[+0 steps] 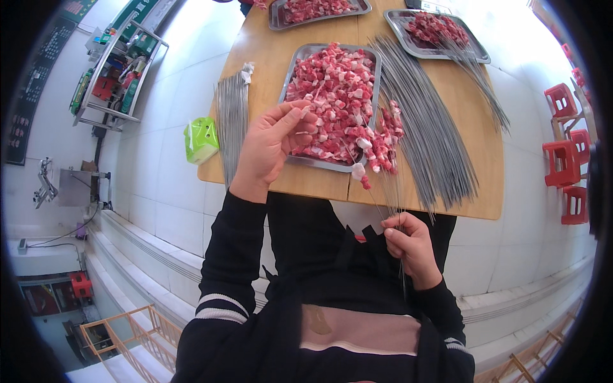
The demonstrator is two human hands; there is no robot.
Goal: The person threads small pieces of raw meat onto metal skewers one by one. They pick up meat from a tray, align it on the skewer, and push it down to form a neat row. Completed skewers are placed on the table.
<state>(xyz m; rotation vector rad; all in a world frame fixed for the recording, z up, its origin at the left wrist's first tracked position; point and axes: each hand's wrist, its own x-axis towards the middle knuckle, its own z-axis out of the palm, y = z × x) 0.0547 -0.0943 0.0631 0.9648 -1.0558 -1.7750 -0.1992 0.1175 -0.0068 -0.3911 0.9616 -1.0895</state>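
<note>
My left hand (275,139) is raised over the left edge of a metal tray (282,95). It pinches a small pale piece of meat (305,111) between thumb and fingers. Cut red and white meat (330,91) fills the tray. Near the table's front edge, my right hand (412,246) grips several thin metal skewers (395,201). One skewer (377,206) slants apart from the others and carries a white chunk and a red chunk (361,176). Threaded meat (385,139) covers the upper parts of the others, beside the tray's right edge.
A wide fan of bare metal skewers (426,124) lies right of the tray. Another bundle (233,115) lies left, beside a green tissue pack (201,141). Two more meat trays stand farther back, one left (272,16) and one right (479,56), on the wooden table (483,158).
</note>
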